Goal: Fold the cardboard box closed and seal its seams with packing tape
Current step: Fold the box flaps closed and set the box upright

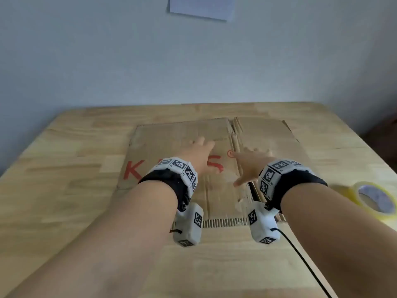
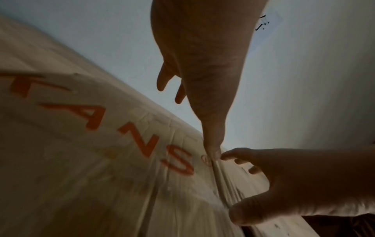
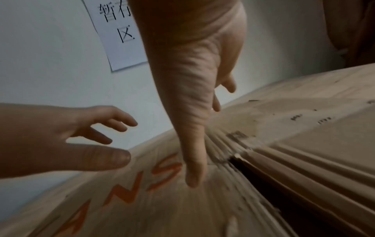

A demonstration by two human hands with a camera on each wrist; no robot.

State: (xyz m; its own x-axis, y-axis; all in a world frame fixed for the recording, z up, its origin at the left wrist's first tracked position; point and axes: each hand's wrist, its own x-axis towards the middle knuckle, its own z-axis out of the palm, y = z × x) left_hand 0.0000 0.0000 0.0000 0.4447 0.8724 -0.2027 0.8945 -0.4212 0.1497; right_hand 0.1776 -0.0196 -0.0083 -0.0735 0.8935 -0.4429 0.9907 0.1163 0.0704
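Red "ANS" on cardboard box [image 1: 171, 147]

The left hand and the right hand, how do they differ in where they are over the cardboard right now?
The left hand reaches over the panel with the red letters, while the right hand is over the creased seam beside it. The left hand reaches farther toward the wall; the right hand sits nearer the person. The tape roll lies on the right hand's side, away from the left hand. Both are open with fingers spread, holding nothing, above the flattened cardboard box.
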